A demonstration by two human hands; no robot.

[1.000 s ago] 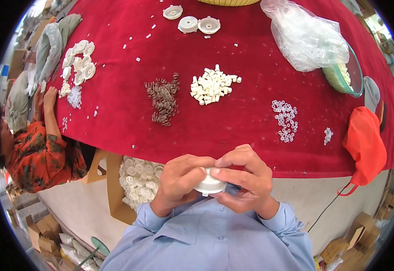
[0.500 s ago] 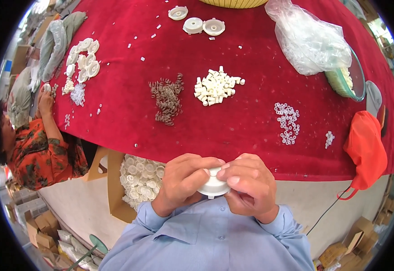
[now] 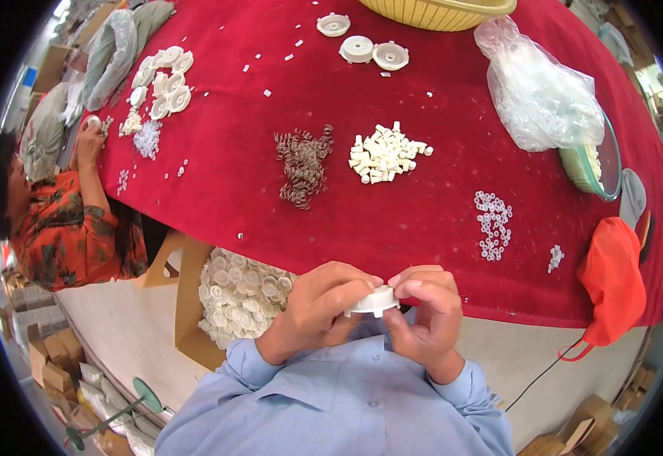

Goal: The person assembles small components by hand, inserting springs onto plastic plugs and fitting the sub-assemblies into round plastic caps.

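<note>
Downward view from the head
Wide fisheye lens, close above the left hand (image 3: 318, 304) and right hand (image 3: 432, 313) at lower centre, table (image 3: 392, 235) filling the upper frame.

Fwd. of the grip on the white part (image 3: 372, 303), I see free red cloth (image 3: 392, 228) up to the cream caps (image 3: 388, 154), which would stop a hand. Ahead-L, the springs (image 3: 303, 169) block; btw. springs and caps is a narrow lane. Ahead-R, a wider lane goes btw. caps and clear rings (image 3: 492, 226). Just L, a carton (image 3: 189, 304) w/ discs (image 3: 239, 292) obstructs.
</note>
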